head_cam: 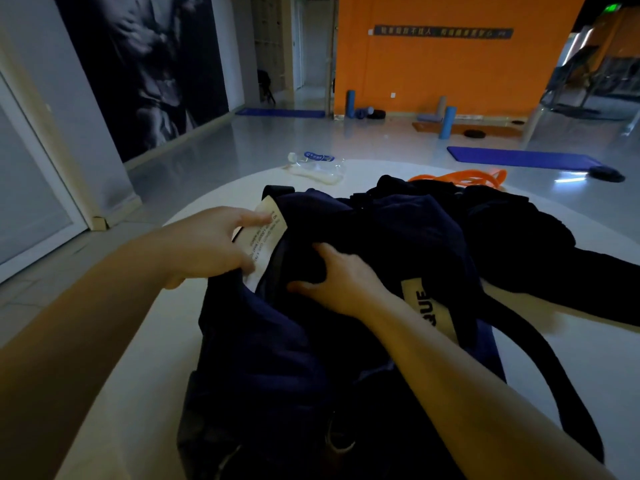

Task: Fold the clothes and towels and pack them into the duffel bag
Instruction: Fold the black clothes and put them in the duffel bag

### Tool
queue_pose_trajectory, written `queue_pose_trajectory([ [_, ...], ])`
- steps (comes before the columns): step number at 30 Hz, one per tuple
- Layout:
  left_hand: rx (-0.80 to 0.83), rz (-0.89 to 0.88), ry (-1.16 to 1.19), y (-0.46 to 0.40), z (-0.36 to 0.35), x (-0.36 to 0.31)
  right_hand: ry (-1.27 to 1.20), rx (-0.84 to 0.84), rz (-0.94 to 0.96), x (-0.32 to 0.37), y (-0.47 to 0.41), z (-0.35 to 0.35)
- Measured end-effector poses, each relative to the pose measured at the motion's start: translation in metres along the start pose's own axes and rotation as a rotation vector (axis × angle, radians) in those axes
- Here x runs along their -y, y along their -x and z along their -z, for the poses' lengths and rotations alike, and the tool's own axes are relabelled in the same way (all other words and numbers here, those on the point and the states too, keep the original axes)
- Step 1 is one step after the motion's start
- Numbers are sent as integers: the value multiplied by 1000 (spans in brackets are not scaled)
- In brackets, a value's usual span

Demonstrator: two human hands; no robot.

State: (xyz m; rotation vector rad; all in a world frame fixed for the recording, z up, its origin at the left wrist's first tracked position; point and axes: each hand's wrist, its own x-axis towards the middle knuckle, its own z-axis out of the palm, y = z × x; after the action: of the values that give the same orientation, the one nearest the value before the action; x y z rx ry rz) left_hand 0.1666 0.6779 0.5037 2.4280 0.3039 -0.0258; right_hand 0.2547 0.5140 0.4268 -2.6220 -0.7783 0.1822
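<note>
My left hand (211, 242) pinches the duffel bag (277, 341) rim open, while my right hand (341, 280) fingers grip dark clothing (381, 233) directly over its mouth

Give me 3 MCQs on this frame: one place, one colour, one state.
1. Where does the plastic bottle lie?
A. on the table's far edge
B. inside the bag
C. in a hand

2. What colour is the cord behind the dark clothes?
A. green
B. orange
C. white

3. What is the right hand doing?
A. hanging idle
B. holding the bottle
C. pressing dark fabric into the duffel bag

Key: A, it lies beyond the bag; B, bright orange; C, fingers dig into the fabric.
</note>
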Motion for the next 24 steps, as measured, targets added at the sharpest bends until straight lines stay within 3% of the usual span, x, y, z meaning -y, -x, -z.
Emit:
queue_pose_trajectory([
  [3, 9, 33, 93, -4, 5, 16, 275, 168, 75, -5, 2, -11],
  [5, 24, 54, 173, -7, 9, 23, 334, 262, 111, -11, 7, -18],
  [11, 115, 6, 403, -6, 24, 19, 362, 285, 157, -21, -4, -26],
  [19, 113, 109, 414, -17, -21, 40, 198, -215, 164, -23, 43, -15],
  [24, 99, 139, 498, -18, -44, 62, -87, -332, 50, -46, 72, 0],
])
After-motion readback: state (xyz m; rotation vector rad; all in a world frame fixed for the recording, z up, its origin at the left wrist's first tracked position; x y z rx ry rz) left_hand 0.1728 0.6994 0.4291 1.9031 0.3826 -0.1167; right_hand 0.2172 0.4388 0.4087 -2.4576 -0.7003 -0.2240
